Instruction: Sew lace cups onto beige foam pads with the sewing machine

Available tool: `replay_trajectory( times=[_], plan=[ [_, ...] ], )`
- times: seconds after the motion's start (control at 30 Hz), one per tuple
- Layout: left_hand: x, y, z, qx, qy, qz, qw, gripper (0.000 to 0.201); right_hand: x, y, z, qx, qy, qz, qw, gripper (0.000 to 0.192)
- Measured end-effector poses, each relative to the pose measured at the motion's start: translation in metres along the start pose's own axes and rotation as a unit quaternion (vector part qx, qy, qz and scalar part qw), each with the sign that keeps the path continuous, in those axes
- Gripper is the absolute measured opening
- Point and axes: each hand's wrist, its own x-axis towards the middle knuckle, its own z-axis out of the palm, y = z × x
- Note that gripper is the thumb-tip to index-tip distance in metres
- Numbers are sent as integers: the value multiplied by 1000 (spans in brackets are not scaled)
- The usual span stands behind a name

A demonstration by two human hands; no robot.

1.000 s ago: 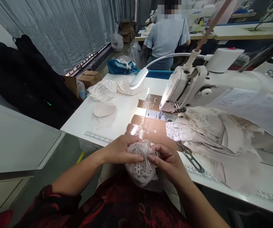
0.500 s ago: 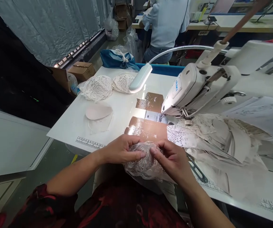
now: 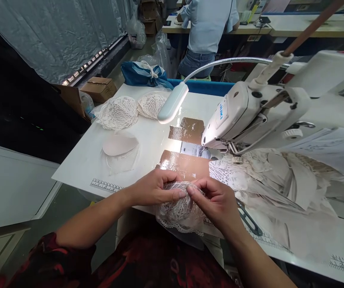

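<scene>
A cream lace bra cup (image 3: 179, 210) is held at the table's front edge, its scalloped border hanging down. My left hand (image 3: 160, 187) pinches its upper left side between thumb and fingers. On the other side, my right hand (image 3: 213, 196) grips the top edge, thumb close to the left thumb. The fingertips behind the lace are hidden. Beyond the hands lies brown tape (image 3: 183, 163) on the table, in front of the needle area of a white sewing machine (image 3: 228, 116). Dark-handled scissors (image 3: 249, 220) lie beside my right wrist.
Two lace cups (image 3: 119, 113) rest at the back left, with a pale oval pad (image 3: 120, 145) nearer. A lamp (image 3: 173, 105) hangs over the table (image 3: 78, 160). Lace and fabric pieces (image 3: 279, 180) heap at right. A person (image 3: 209, 32) sits beyond, by a blue bag (image 3: 143, 75).
The lace cup looks rounder and more spread out below my fingers. Both hands keep their grip, with the thumbs slightly closer. The camera view has shifted a little.
</scene>
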Motion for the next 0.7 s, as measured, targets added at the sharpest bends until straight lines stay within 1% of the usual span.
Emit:
replay_trajectory(
  times=[0.1,0.17,0.2,0.27,0.33,0.4,0.53,0.63,0.7],
  plan=[
    [5,-1,1,1,7,4,1000,27,2,1,-2,10,-6,14,1000,24],
    [7,-1,3,4,7,10,1000,28,4,0,-4,29,-17,36,999,22],
    [8,-1,3,6,6,15,1000,28,5,0,-5,51,-30,53,997,21],
    [9,-1,3,11,2,25,1000,29,8,-1,-8,107,-67,90,988,24],
    [10,-1,2,9,-6,25,1000,28,11,-3,-11,143,-97,108,979,26],
    [10,-1,0,-11,-21,15,1000,28,13,-4,-13,146,-100,102,979,24],
    [10,0,-6,-93,-55,-5,994,27,14,-7,-17,172,-94,97,976,22],
    [11,0,-7,-129,-53,-13,990,27,12,-7,-19,186,-103,97,972,22],
    [12,0,-4,-144,-44,-17,988,28,13,-7,-18,203,-108,104,968,24]
  ],
)
